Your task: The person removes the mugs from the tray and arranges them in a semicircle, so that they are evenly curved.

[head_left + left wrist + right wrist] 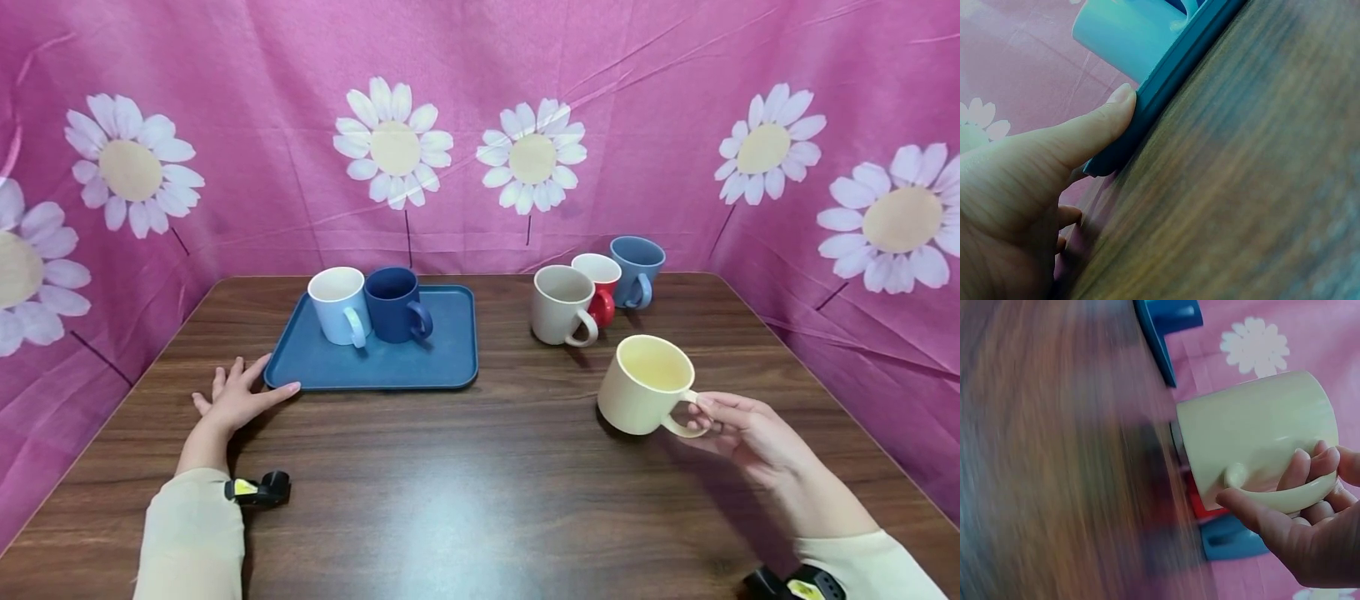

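Note:
My right hand [757, 437] grips a pale yellow mug [647, 387] by its handle at the right of the table. In the right wrist view the fingers curl through and around that handle. At the near left corner of a blue tray [442, 367], my left hand [238, 396] has its fingers spread; the left wrist view shows the thumb against the rim. On the tray stand a light blue mug [337, 308] and a navy mug [393, 304], side by side toward the back left, upright, handles to the right.
Behind the yellow mug stand a grey mug [561, 308], a red mug with a white inside [600, 279] and a dusty blue mug [636, 271], in a slanting row. A pink cloth [465, 242] with daisies hangs around the wooden table [450, 467].

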A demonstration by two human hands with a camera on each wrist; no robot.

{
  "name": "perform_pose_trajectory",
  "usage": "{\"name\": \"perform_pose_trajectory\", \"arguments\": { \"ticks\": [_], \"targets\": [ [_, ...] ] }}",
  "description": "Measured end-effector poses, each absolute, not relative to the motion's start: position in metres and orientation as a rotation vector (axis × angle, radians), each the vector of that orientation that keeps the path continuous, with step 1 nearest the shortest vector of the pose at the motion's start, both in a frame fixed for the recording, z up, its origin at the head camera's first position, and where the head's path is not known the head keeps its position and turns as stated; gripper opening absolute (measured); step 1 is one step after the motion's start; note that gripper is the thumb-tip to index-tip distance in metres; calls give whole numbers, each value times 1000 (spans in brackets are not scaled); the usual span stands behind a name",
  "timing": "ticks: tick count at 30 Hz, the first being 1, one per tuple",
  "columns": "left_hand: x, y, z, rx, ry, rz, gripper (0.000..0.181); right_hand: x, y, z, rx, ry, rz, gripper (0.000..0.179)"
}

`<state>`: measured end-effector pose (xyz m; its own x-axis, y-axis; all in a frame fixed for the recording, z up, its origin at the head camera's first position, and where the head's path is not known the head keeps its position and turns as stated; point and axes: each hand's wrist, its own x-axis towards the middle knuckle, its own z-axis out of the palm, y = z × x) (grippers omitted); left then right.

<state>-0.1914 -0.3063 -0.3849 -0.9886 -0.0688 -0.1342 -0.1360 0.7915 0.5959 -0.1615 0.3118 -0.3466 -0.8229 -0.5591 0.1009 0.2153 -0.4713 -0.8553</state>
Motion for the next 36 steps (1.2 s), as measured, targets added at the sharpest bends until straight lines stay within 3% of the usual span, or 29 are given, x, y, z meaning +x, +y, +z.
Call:
{"name": "perform_pose_trajectory", "arguments": {
  "ticks": [24,36],
  "targets": [
    [-192,-309,-386,-164,2871,974,91,-221,380,-353,-416,1094,-2379,45],
    [-192,-308,-385,-165,2873,969,91,-255,374,-338,80,1256,-2589,28]
  ]
}}
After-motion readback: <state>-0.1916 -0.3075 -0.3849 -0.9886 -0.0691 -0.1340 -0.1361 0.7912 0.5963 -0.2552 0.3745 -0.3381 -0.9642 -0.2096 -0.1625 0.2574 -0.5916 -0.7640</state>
